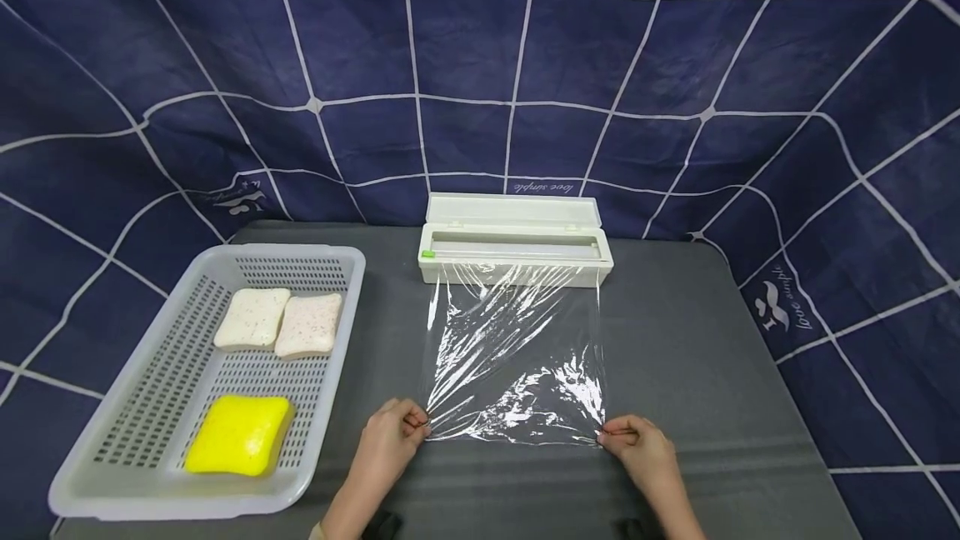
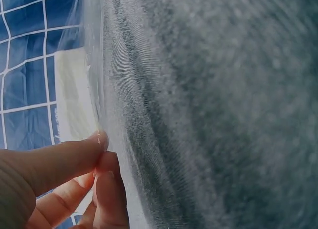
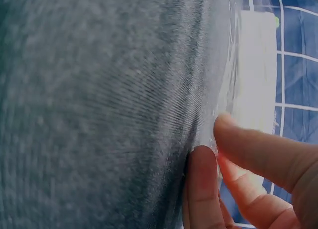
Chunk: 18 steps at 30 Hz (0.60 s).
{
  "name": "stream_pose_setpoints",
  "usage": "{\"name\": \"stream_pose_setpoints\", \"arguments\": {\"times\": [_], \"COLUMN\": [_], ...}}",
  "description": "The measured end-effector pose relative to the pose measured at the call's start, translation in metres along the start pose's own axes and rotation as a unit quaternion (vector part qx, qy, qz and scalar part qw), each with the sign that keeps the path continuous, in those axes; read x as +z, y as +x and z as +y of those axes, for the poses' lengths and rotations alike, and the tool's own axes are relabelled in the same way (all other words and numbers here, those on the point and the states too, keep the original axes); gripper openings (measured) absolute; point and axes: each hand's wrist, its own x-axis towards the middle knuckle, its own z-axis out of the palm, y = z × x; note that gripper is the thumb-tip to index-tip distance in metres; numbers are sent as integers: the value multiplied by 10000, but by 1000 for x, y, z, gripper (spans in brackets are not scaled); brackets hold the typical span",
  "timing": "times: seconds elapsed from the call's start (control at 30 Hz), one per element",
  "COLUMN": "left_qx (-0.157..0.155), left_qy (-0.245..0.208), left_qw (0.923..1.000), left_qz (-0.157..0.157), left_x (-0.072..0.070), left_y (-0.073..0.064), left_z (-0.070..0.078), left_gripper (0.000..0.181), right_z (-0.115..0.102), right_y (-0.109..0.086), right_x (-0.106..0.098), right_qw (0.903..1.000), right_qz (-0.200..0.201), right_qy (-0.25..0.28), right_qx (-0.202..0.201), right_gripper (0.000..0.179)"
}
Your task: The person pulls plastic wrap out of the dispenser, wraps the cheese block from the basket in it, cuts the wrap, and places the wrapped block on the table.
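Note:
A sheet of clear plastic wrap (image 1: 517, 357) stretches toward me from a white wrap dispenser (image 1: 517, 273) whose lid stands up at the back. My left hand (image 1: 390, 440) pinches the near left corner of the sheet between thumb and fingers. At the near right corner, my right hand (image 1: 641, 448) pinches the film the same way. Both wrist views show the thumb (image 2: 64, 162) and fingertips (image 3: 203, 174) closed on the thin film edge. The wrap lies in bright creases between dispenser and hands.
On the left stands a pale perforated plastic basket (image 1: 322, 432). Inside it are a white slice-shaped piece (image 1: 252, 319), a speckled pinkish one (image 1: 308, 325) and a yellow block (image 1: 240, 435). Grey cloth (image 1: 705, 357) covers the table; a blue checked curtain (image 1: 480, 48) surrounds it.

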Motion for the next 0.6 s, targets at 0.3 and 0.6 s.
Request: {"name": "stream_pose_setpoints", "arguments": {"times": [0.3,0.6], "left_qx": [-82,-99], "left_qy": [106,98], "left_qw": [9997,9999], "left_qz": [183,77], "left_x": [5,7], "left_y": [1,3], "left_z": [2,1], "left_gripper": [25,25], "right_z": [-1,-1], "right_y": [0,1], "right_x": [5,9], "right_qw": [9993,9974], "right_qz": [291,582], "right_qy": [-177,-367], "right_qx": [-167,-201], "right_gripper": [12,8]}}
